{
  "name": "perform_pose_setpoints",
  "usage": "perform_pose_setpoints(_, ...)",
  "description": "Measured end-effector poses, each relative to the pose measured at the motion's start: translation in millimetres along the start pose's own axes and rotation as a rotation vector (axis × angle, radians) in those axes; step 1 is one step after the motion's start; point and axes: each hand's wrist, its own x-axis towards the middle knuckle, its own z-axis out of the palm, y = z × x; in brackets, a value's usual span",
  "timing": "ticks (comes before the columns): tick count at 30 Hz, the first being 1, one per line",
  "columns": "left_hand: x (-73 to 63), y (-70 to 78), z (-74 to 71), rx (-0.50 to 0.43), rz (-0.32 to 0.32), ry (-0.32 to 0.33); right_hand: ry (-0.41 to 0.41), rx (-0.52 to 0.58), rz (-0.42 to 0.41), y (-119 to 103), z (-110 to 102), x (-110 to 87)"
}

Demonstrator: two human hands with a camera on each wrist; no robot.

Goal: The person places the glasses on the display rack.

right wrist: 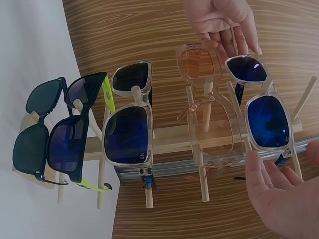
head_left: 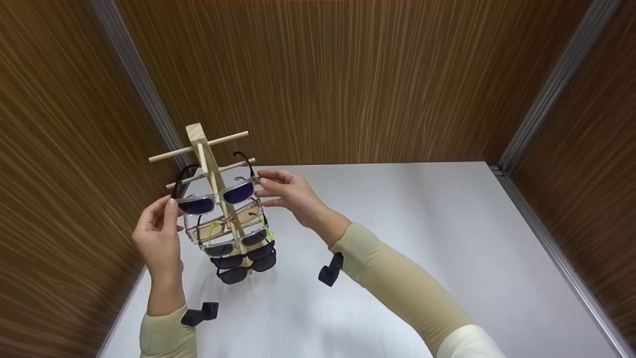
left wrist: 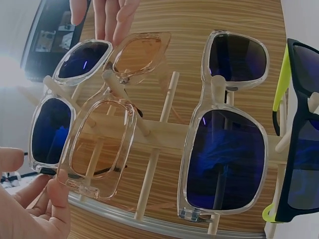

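Note:
A pair of clear-framed sunglasses [head_left: 238, 192] with dark blue lenses is at the upper part of a wooden eyewear stand [head_left: 196, 133], its black temples pointing back toward the stand's rods. My left hand [head_left: 158, 243] pinches its left end near the hinge. At the other end, my right hand [head_left: 294, 198] holds the frame by the hinge, thumb in front. Close below are peach-lensed glasses [head_left: 211, 230] in a see-through frame; in the left wrist view my left fingertips overlap their corner. The right wrist view shows the held pair's blue lenses [right wrist: 268, 122] facing outward.
Lower on the stand hang more sunglasses: another clear-framed pair [right wrist: 127, 133], a black pair with yellow-green temples [right wrist: 67, 144] and a dark pair [right wrist: 31, 152]. Bare rods [head_left: 228, 138] jut out at the top. The stand is on a white table [head_left: 397, 238] between wood-grain panels [head_left: 348, 79].

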Motion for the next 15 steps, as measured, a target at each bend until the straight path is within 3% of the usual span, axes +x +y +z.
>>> perform_pose_setpoints(15, -19.1, 13.1, -10.3, -0.084, 0.052, 0.017, 0.020, -0.085, -0.034, 3.2, -15.2, -14.6)
